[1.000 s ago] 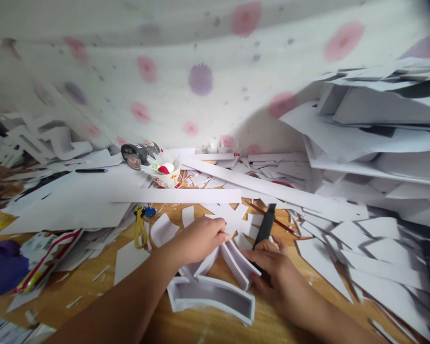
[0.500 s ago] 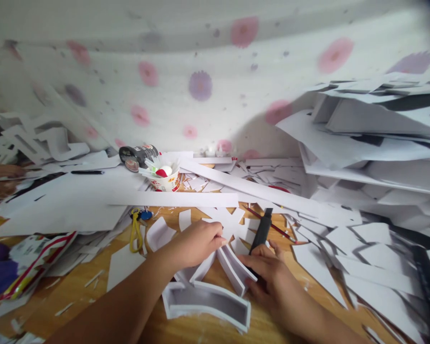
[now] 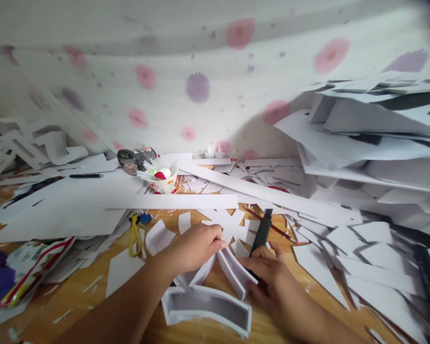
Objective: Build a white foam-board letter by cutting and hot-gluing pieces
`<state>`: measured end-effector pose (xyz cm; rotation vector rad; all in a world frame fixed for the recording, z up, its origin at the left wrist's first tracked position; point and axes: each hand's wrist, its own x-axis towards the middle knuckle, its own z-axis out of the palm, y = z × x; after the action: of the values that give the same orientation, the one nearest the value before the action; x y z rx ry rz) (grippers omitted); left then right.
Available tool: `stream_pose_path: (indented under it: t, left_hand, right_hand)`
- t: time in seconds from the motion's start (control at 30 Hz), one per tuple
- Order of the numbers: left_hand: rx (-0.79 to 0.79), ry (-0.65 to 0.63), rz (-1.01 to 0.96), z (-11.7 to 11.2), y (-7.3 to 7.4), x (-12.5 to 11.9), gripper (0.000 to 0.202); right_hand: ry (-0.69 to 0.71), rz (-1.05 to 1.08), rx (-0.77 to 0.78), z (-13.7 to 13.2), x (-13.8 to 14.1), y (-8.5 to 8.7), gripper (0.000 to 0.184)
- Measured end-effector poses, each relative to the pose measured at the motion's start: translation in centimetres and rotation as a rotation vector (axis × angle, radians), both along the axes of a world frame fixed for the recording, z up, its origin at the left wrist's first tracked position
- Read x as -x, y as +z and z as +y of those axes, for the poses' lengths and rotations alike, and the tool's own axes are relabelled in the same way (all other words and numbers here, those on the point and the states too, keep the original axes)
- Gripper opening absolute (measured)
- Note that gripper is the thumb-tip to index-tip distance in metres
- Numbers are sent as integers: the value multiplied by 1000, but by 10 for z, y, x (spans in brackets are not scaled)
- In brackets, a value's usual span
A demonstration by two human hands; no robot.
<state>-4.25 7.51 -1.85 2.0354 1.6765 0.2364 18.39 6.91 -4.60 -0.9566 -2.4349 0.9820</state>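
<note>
White foam-board walls form an open-topped curved shape (image 3: pixel 208 315) low on the wooden table, its hollow side facing up. My left hand (image 3: pixel 200 244) is closed in a pinch at the far end of a narrow curved white channel piece (image 3: pixel 232 274); what lies between its fingertips is hidden. My right hand (image 3: pixel 272 274) is wrapped around a black utility knife (image 3: pixel 262 231), whose handle points away from me. The knife's blade is not visible. Fingers of that hand touch or nearly touch the near end of the channel piece.
White offcuts (image 3: pixel 372 258) cover the right side. A long white strip (image 3: pixel 172 201) lies crosswise behind my hands, near a paper cup (image 3: pixel 165 184) and a black can (image 3: pixel 136 160). Yellow-strapped keys (image 3: pixel 135 236) and a snack packet (image 3: pixel 36 267) lie left; stacked boards (image 3: pixel 372 143) rise right.
The view has shifted slightly. Both my hands keep almost the same place and grip. Another person's hand at the far left edge has moved out of sight.
</note>
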Motion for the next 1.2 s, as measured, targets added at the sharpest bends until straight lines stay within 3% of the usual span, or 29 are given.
stream_pose_path:
  t: [0.6, 1.2]
  left_hand:
    - [3, 12, -6, -1, 3, -1, 29]
    - [-5, 3, -14, -1, 4, -1, 26]
  right_hand:
    - [4, -3, -19, -2, 0, -4, 21]
    - [-6, -64, -14, -1, 0, -3, 28]
